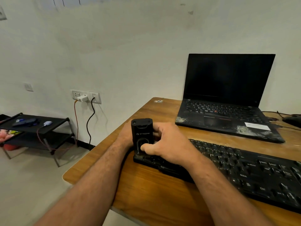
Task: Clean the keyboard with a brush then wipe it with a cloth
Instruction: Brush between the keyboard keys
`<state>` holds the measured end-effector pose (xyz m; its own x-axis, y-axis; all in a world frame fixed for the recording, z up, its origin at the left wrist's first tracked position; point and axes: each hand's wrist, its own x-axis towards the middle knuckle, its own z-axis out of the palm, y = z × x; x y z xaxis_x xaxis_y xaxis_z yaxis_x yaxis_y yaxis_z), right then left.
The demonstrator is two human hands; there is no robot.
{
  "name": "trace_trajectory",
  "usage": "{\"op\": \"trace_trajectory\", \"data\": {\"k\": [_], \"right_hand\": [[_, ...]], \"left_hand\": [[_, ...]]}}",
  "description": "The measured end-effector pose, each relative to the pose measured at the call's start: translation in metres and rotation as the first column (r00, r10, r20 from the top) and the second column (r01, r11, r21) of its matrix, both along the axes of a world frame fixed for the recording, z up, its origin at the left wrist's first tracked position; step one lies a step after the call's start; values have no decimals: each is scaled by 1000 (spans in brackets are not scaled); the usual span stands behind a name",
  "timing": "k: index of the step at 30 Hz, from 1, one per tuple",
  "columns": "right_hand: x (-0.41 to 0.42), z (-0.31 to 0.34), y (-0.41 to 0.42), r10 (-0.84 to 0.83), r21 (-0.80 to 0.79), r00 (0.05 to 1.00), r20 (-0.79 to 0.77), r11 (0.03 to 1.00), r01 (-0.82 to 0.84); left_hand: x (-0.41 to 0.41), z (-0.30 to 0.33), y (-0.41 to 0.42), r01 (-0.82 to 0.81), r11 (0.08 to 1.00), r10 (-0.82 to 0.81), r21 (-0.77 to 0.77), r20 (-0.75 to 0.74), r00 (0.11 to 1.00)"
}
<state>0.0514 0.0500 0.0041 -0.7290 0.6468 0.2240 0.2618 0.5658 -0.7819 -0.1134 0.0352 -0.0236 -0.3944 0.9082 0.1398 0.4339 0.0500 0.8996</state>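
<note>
Both hands (pixel 162 141) clasped around black device (pixel 142 136) at keyboard's (pixel 244 170) left edge, near table (pixel 146 185) corner.

The scene is viewed from a single head-worn, wide-angle camera, aimed forward and down over the table (pixel 146 190); the near edge is cut off at 6 o'clock.

The wooden desk (pixel 146 185) carries one open black laptop (pixel 228 98), one black full-size keyboard (pixel 244 167) and one black mouse (pixel 293 120). Two bare hands, left (pixel 124 136) and right (pixel 167 142), surround one black boxy device (pixel 142 132). One low black shelf rack (pixel 35 129) stands by the wall.
</note>
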Motion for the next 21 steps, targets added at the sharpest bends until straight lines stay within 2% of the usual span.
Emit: {"op": "trace_trajectory", "data": {"k": [1,3,6,8,11,15,18,21], "right_hand": [[-1,0,1,-32,25,999,-8,999,32],[-2,-1,7,-92,8,995,-32,996,93],[-1,-2,10,-38,-86,998,-44,996,34],[-2,-3,10,-26,-54,999,-22,998,25],[-1,-2,16,-145,3,989,-36,989,145],[4,-2,15,-66,-58,998,-23,996,64],[7,-1,16,-181,28,983,-33,983,182],[12,0,21,-159,-65,986,-57,986,155]], "left_hand": [[1,0,1,1,999,-2,-44,-16,1000],[-6,-5,6,-80,992,62,-95,-182,981],[-8,-7,7,-34,998,25,-43,-198,980],[-7,-9,7,-19,1000,14,-24,-184,983],[2,-1,3,-6,1000,8,21,-105,994],[1,-3,5,-7,1000,8,10,-146,989],[0,-5,4,-4,1000,3,-6,-106,994],[0,-6,4,-1,1000,-2,-30,-113,994]]}}
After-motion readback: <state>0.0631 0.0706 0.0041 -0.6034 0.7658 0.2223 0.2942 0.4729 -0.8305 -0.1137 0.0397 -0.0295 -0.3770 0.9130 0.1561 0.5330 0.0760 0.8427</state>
